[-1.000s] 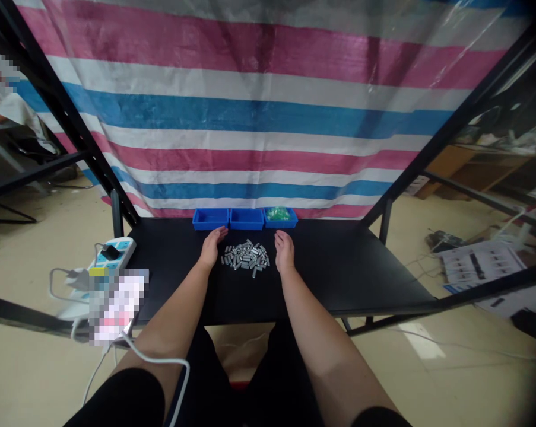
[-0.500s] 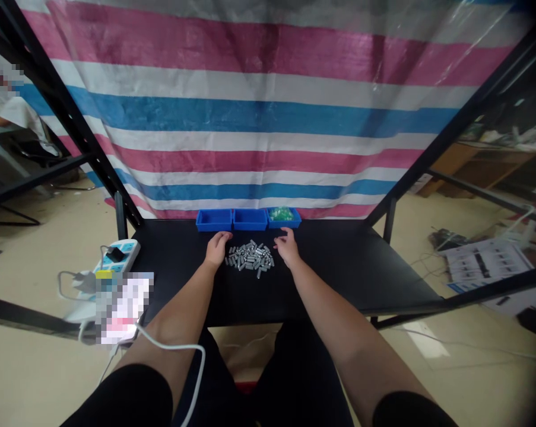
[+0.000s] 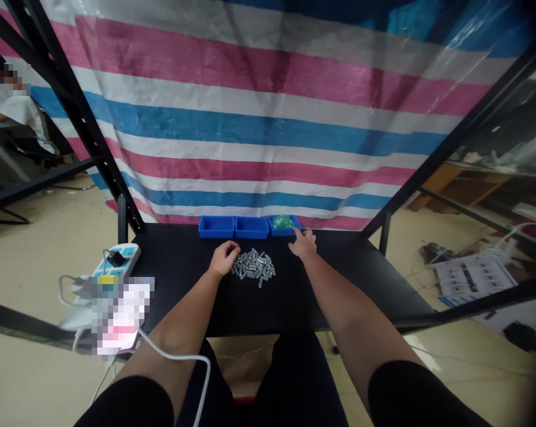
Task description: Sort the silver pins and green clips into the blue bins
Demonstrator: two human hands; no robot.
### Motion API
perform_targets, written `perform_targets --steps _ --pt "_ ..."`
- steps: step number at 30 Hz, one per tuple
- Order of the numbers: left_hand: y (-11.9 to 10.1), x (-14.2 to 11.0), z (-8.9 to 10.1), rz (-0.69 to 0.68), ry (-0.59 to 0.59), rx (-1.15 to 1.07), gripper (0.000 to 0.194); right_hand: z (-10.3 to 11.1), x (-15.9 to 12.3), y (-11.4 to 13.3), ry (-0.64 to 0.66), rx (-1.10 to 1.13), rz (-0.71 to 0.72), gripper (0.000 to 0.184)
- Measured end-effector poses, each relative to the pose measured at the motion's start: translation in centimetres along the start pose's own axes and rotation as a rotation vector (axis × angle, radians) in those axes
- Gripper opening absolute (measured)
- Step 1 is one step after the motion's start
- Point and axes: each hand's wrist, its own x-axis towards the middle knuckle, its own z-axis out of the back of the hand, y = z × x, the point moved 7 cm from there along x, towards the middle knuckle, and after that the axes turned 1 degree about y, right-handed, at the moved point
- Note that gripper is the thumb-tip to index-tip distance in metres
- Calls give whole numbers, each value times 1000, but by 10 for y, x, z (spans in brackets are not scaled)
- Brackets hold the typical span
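A pile of small silvery metal cylinders (image 3: 253,265) lies on the black table. At its left edge is my left hand (image 3: 224,257), its fingers curled and thumb drawn in; whatever they hold, if anything, is hidden. My right hand (image 3: 304,243) is at the front right corner of a blue bin (image 3: 282,232) with green, clear-looking pieces (image 3: 282,222) in it. Its fingers are apart, the index finger reaching to the bin's rim, and nothing shows in them. Left of that bin stand a middle blue bin (image 3: 251,231) and a left blue bin (image 3: 216,231), with bare floors showing.
A striped plastic sheet (image 3: 259,130) hangs behind the table (image 3: 352,284). On the left are a power strip (image 3: 124,254), a blurred-out phone (image 3: 124,314) and a white cable (image 3: 174,357) crossing my left forearm. Black frame posts flank both sides. A person sits far left.
My right hand has moved right, from beside the pile to the green pieces' bin. My left hand has come slightly nearer the pile, its fingers more curled. The camera view has shifted and tilted.
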Motion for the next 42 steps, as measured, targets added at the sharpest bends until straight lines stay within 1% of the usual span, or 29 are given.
perform_targets --steps 2,5,7,10,12,14,15,17,19,21,23,25,28,30,32,33,34,36,37,38,39,40,41,42 --pt "0 0 0 -8 11 13 25 3 0 4 2 -34 -6 62" --pt "-1 0 0 -41 17 32 23 10 -9 12 -65 -49 24 46" --pt "-2 0 1 -71 4 60 22 13 -23 14 -138 -30 71 38" --pt "-3 1 0 -107 -7 96 21 16 -54 6 -266 51 123 39" --pt "-3 1 0 -112 -11 104 21 17 -74 -6 -347 100 88 35" --pt "-4 1 -1 -116 -18 115 21 20 -92 -21 -417 144 0 41" --pt "-5 1 -1 -122 -20 126 22 21 -100 -27 -440 161 -51 45" --pt "-10 0 -1 -140 -25 159 23 21 -110 -36 -432 184 -120 52" --pt "-16 -3 2 -169 -53 211 23 19 -114 -37 -373 202 -123 49" --pt "-26 -7 7 -202 -96 276 22 19 -115 -36 -331 231 -91 43" --pt "-37 -15 10 -228 -129 343 22 22 -117 -36 -358 301 -66 39" --pt "-49 -26 11 -238 -149 396 23 27 -120 -37 -415 431 -47 40" --pt "-72 -50 5 -254 -162 417 28 31 -130 -39 -466 680 -20 45" --pt "-93 -67 -6 -296 -135 360 32 32 -143 -38 -473 794 -12 48" --pt "-117 -82 -16 -337 -115 251 44 30 -163 -35 -459 865 0 50" --pt "-127 -87 -20 -333 -98 199 54 29 -175 -34 -445 905 9 50" --pt "-136 -90 -26 -316 -55 158 67 28 -187 -32 -422 957 20 50" --pt "-148 -93 -36 -265 69 94 96 25 -213 -29 -368 1096 44 51" --pt "-153 -95 -41 -256 142 66 104 24 -225 -26 -340 1162 57 51" --pt "-157 -97 -46 -256 210 38 107 24 -235 -24 -320 1216 69 53" --pt "-161 -99 -49 -260 261 7 104 25 -244 -22 -312 1266 77 57" --pt "-163 -101 -51 -265 283 -27 99 27 -252 -20 -317 1319 70 62" --pt "-164 -104 -52 -265 275 -63 92 28 -257 -19 -325 1382 49 68" --pt "-165 -106 -52 -259 241 -97 87 29 -261 -17 -331 1458 18 73"
